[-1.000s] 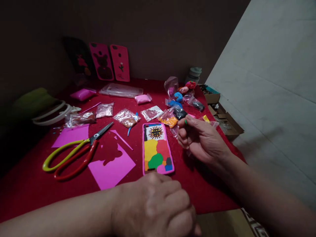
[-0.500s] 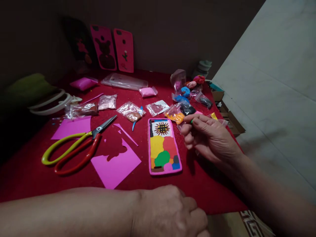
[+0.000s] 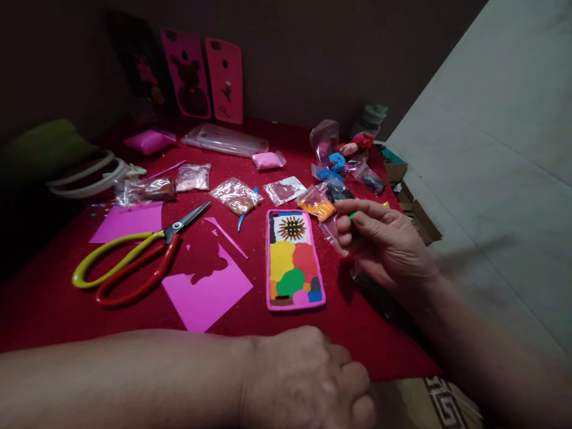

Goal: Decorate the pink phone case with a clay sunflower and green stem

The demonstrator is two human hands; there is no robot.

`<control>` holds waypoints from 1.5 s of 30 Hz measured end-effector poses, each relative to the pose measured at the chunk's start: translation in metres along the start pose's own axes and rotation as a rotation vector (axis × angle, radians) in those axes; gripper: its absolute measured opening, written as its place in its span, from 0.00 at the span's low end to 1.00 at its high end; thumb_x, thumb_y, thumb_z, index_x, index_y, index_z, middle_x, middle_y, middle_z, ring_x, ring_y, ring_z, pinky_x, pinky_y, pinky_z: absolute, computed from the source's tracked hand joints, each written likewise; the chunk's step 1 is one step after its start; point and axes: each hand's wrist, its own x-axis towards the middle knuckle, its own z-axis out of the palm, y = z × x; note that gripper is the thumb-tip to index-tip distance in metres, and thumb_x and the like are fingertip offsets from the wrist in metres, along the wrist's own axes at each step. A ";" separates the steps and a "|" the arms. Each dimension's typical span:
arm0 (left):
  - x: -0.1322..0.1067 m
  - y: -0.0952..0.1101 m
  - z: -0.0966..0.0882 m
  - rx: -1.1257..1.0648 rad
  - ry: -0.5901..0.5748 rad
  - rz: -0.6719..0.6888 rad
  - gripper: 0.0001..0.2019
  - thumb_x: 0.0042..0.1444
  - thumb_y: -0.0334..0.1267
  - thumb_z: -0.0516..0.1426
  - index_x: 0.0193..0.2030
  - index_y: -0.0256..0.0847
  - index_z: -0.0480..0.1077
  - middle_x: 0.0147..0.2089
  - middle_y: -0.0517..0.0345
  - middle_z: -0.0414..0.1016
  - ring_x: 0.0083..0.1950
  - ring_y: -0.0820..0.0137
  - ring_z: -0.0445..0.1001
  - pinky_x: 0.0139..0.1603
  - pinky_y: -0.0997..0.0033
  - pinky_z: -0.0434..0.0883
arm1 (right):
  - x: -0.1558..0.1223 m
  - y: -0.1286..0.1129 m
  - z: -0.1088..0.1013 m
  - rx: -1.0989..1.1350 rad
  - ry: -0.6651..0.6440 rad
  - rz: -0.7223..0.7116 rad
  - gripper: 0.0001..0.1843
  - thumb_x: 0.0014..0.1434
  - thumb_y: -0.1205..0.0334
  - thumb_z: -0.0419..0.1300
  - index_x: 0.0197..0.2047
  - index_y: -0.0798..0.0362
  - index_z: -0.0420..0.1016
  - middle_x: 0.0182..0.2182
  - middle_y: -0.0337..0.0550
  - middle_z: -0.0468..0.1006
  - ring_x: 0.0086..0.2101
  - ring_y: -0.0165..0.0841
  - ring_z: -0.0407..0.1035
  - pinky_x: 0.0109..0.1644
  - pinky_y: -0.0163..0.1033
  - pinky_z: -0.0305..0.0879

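Observation:
Between the thumb and fingers of my right hand (image 3: 384,241) is a small piece of green clay (image 3: 352,215), mostly hidden by the fingertips. This hand hovers to the right of a phone case (image 3: 292,259) with a pink rim. Patches of coloured clay and a sunflower at the top cover the case, which lies flat. My left hand (image 3: 313,375) is curled at the table's front edge, below the case. Its fingers are turned away, so whatever they may hold is hidden. A bag with something green (image 3: 378,295) lies in shadow under my right wrist.
Scissors (image 3: 176,226) with yellow and red handles lie partly open at left, near cut pink sheet (image 3: 214,295). Clay bags, including an orange one (image 3: 317,205), spread across the back. Decorated cases (image 3: 226,83) lean on the wall; a clear case (image 3: 226,142) lies before them.
The whole view has shifted slightly, with the table things sitting a little higher. My right hand has turned a little, still pinching the green clay. The bag under its wrist shows more.

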 end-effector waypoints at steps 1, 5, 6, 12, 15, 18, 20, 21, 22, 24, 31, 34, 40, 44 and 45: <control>0.000 0.000 0.001 0.002 0.021 0.002 0.07 0.62 0.38 0.60 0.36 0.35 0.73 0.30 0.58 0.71 0.27 0.68 0.68 0.21 0.64 0.64 | 0.000 0.000 0.001 0.007 -0.003 0.006 0.08 0.50 0.64 0.74 0.36 0.50 0.86 0.27 0.39 0.81 0.25 0.27 0.72 0.29 0.35 0.71; -0.001 0.002 0.004 0.023 0.074 0.000 0.08 0.62 0.37 0.60 0.34 0.34 0.73 0.30 0.57 0.71 0.26 0.69 0.66 0.21 0.63 0.63 | 0.000 -0.002 0.004 0.015 0.015 0.007 0.10 0.43 0.66 0.77 0.30 0.49 0.84 0.25 0.37 0.81 0.23 0.27 0.73 0.26 0.33 0.70; -0.001 0.002 0.004 0.026 0.074 -0.002 0.08 0.62 0.37 0.60 0.34 0.35 0.73 0.30 0.57 0.71 0.26 0.69 0.66 0.22 0.63 0.64 | 0.000 -0.003 0.004 0.018 0.014 0.008 0.11 0.42 0.66 0.78 0.29 0.49 0.83 0.24 0.36 0.81 0.22 0.26 0.72 0.25 0.32 0.70; -0.001 0.001 0.000 0.008 0.008 -0.018 0.07 0.61 0.37 0.61 0.34 0.36 0.72 0.30 0.58 0.70 0.27 0.69 0.66 0.24 0.64 0.64 | 0.001 -0.003 -0.002 0.047 -0.049 0.000 0.12 0.47 0.52 0.77 0.30 0.50 0.84 0.18 0.34 0.77 0.17 0.25 0.67 0.17 0.29 0.63; 0.000 0.000 -0.003 -0.009 -0.042 -0.020 0.06 0.62 0.36 0.60 0.35 0.36 0.72 0.32 0.58 0.71 0.29 0.69 0.66 0.25 0.64 0.65 | 0.001 -0.002 -0.003 0.060 -0.045 0.002 0.12 0.49 0.51 0.76 0.30 0.51 0.85 0.18 0.35 0.77 0.17 0.25 0.68 0.17 0.27 0.63; -0.001 -0.002 -0.005 -0.036 -0.079 -0.021 0.06 0.63 0.36 0.60 0.38 0.36 0.72 0.34 0.58 0.72 0.30 0.69 0.67 0.26 0.64 0.65 | 0.001 -0.004 -0.002 0.046 -0.048 0.045 0.08 0.49 0.58 0.76 0.33 0.50 0.86 0.22 0.36 0.81 0.19 0.24 0.71 0.22 0.27 0.68; -0.001 -0.002 -0.005 -0.051 -0.089 -0.032 0.06 0.63 0.37 0.59 0.38 0.36 0.72 0.35 0.59 0.73 0.31 0.69 0.67 0.26 0.65 0.65 | 0.001 -0.004 -0.002 0.008 -0.066 0.061 0.07 0.51 0.61 0.75 0.34 0.50 0.86 0.24 0.37 0.83 0.21 0.24 0.73 0.24 0.27 0.70; -0.002 -0.002 -0.006 -0.061 -0.092 -0.039 0.06 0.64 0.37 0.59 0.38 0.37 0.72 0.35 0.59 0.73 0.31 0.70 0.67 0.26 0.65 0.65 | 0.001 -0.003 -0.002 -0.024 -0.074 0.065 0.06 0.52 0.61 0.74 0.35 0.50 0.86 0.25 0.38 0.83 0.22 0.24 0.73 0.25 0.27 0.70; -0.002 -0.003 -0.006 -0.078 -0.098 -0.045 0.07 0.65 0.38 0.59 0.38 0.37 0.72 0.35 0.59 0.73 0.30 0.70 0.67 0.26 0.65 0.65 | 0.000 -0.002 -0.002 -0.060 -0.077 0.069 0.05 0.53 0.62 0.73 0.36 0.50 0.86 0.25 0.38 0.83 0.22 0.24 0.73 0.26 0.26 0.70; -0.003 -0.004 -0.009 -0.135 -0.118 -0.060 0.07 0.66 0.38 0.57 0.38 0.37 0.72 0.34 0.61 0.73 0.30 0.71 0.67 0.26 0.67 0.66 | -0.001 0.000 -0.002 -0.127 -0.085 0.082 0.04 0.56 0.62 0.71 0.36 0.50 0.86 0.24 0.38 0.82 0.22 0.23 0.72 0.27 0.26 0.69; -0.005 -0.008 -0.017 -0.313 -0.186 -0.117 0.08 0.64 0.38 0.59 0.40 0.33 0.70 0.35 0.57 0.76 0.30 0.72 0.68 0.30 0.70 0.68 | 0.000 0.005 -0.005 -0.251 -0.049 0.041 0.03 0.53 0.61 0.74 0.33 0.49 0.86 0.19 0.35 0.78 0.19 0.21 0.67 0.23 0.25 0.62; -0.008 -0.010 -0.016 -0.325 -0.160 -0.132 0.06 0.67 0.33 0.54 0.41 0.33 0.70 0.35 0.57 0.77 0.29 0.73 0.69 0.31 0.71 0.68 | 0.001 0.006 -0.005 -0.254 -0.039 0.071 0.05 0.55 0.57 0.73 0.33 0.48 0.87 0.21 0.36 0.79 0.19 0.21 0.68 0.23 0.25 0.63; -0.012 -0.007 -0.023 -0.287 -0.165 -0.147 0.05 0.66 0.31 0.54 0.41 0.34 0.71 0.35 0.58 0.77 0.28 0.74 0.69 0.29 0.73 0.68 | -0.009 -0.003 0.003 -0.245 -0.045 0.178 0.03 0.55 0.60 0.73 0.36 0.44 0.87 0.27 0.35 0.83 0.25 0.22 0.73 0.31 0.26 0.71; -0.017 -0.003 -0.052 -0.174 -0.095 -0.161 0.08 0.66 0.29 0.51 0.39 0.37 0.71 0.34 0.60 0.76 0.28 0.75 0.70 0.28 0.70 0.67 | -0.017 -0.020 0.007 -0.575 -0.133 0.069 0.07 0.60 0.63 0.70 0.38 0.39 0.87 0.32 0.34 0.84 0.30 0.23 0.75 0.33 0.23 0.70; -0.022 -0.004 -0.062 -0.120 -0.039 -0.171 0.07 0.66 0.30 0.52 0.42 0.39 0.72 0.34 0.61 0.76 0.29 0.73 0.70 0.27 0.69 0.66 | -0.018 -0.023 0.007 -0.668 -0.130 -0.014 0.08 0.60 0.64 0.69 0.39 0.39 0.87 0.35 0.34 0.85 0.33 0.24 0.77 0.36 0.23 0.71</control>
